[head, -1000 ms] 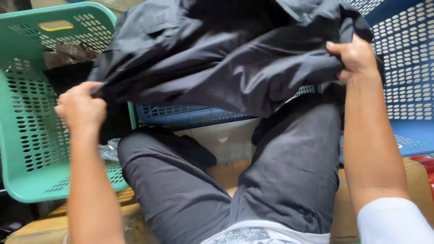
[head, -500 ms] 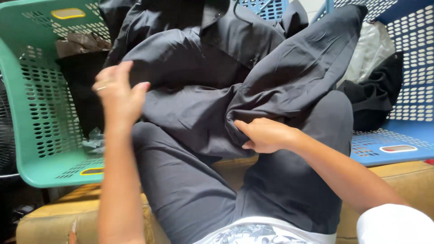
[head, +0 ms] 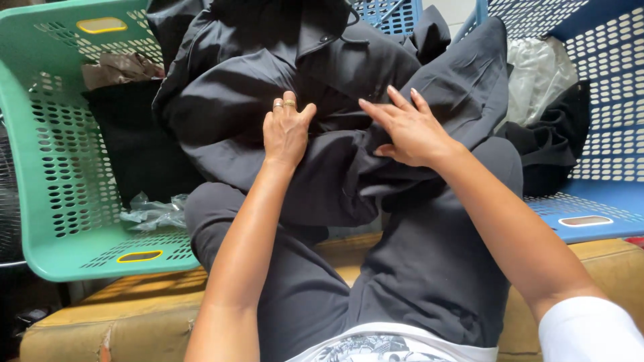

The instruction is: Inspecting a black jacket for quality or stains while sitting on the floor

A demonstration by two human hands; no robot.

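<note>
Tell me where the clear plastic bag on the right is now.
In the head view, the clear plastic bag lies inside the blue basket at upper right, above a dark garment, beyond the right hand.

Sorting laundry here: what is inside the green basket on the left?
The green basket holds a folded black cloth, a crumpled brown piece above it and clear plastic wrap below. The black shirt covers its right side, hiding anything there.

green basket left, blue basket right
</note>
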